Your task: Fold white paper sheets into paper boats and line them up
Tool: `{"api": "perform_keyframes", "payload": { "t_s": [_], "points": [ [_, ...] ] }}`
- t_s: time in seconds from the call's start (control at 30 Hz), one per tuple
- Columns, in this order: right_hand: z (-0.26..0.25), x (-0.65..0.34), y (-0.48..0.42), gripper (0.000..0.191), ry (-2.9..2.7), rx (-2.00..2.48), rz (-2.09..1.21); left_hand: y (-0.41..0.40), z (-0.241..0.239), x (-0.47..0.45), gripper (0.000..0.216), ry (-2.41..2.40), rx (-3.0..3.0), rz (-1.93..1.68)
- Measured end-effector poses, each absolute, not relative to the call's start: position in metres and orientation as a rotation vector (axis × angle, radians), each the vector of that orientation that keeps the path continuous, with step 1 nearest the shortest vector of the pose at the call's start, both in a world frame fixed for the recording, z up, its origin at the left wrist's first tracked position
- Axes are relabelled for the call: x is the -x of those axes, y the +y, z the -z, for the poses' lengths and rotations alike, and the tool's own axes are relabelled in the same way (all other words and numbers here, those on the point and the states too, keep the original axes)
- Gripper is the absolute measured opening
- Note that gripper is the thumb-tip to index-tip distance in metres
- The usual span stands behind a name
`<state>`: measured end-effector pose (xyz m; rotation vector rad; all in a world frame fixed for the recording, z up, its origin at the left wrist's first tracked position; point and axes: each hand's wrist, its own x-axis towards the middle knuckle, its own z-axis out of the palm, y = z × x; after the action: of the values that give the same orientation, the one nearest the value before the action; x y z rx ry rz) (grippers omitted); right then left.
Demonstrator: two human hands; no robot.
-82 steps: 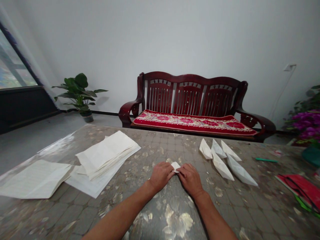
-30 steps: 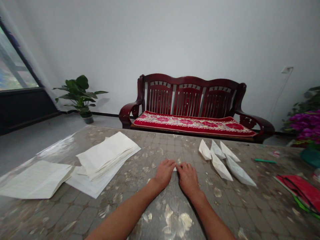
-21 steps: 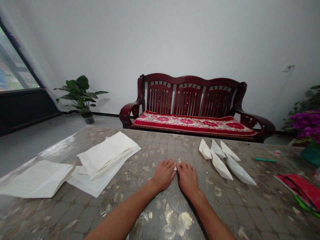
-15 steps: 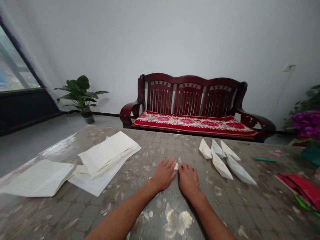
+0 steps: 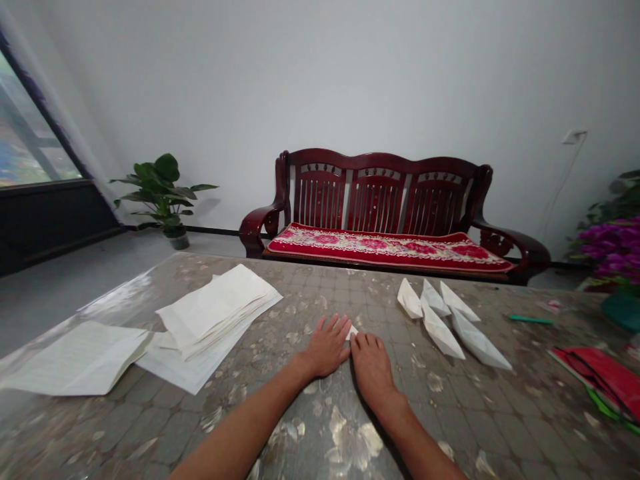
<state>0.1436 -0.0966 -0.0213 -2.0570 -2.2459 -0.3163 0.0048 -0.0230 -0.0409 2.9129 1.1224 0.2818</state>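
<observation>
A small piece of folded white paper (image 5: 353,331) lies on the table, mostly covered by my hands, with only its pointed top showing between them. My left hand (image 5: 327,347) rests flat over the paper's left part, fingers spread. Close beside it, my right hand (image 5: 371,365) lies palm down, its fingertips touching the lower right of the paper. Neither hand grasps anything. To the right stand several folded paper boats (image 5: 443,333) in a loose group.
A stack of white paper sheets (image 5: 220,310) lies to the left, beside another paper pile (image 5: 80,357). On the right are a green pen (image 5: 531,319) and a red notebook (image 5: 600,373). Behind the patterned table (image 5: 300,433) stands a wooden bench (image 5: 377,193).
My right hand has slid slightly back towards me and to the left, uncovering a little more of the folded paper. My left hand stays nearly in place.
</observation>
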Motion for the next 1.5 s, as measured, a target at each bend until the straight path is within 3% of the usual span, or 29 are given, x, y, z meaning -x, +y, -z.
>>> {"api": "perform_keyframes", "payload": {
  "t_s": [0.27, 0.8, 1.2, 1.5],
  "points": [
    [0.01, -0.151, -0.099, 0.034, -2.248, 2.033, 0.239, -0.022, 0.04, 0.006, 0.061, 0.992, -2.938, -0.261],
    [0.006, -0.167, -0.101, 0.032, -2.174, 2.111, 0.185, -0.042, 0.043, 0.014, 0.064, 1.203, -2.876, -0.271],
    [0.022, -0.179, -0.094, 0.028, -1.892, 2.015, 0.11, -0.038, 0.035, 0.012, 0.052, 1.317, -2.667, -0.315],
    [0.024, -0.188, -0.085, 0.036, -1.703, 1.854, -0.095, -0.033, 0.037, 0.019, 0.038, 1.215, -2.422, -0.65]
  ]
}}
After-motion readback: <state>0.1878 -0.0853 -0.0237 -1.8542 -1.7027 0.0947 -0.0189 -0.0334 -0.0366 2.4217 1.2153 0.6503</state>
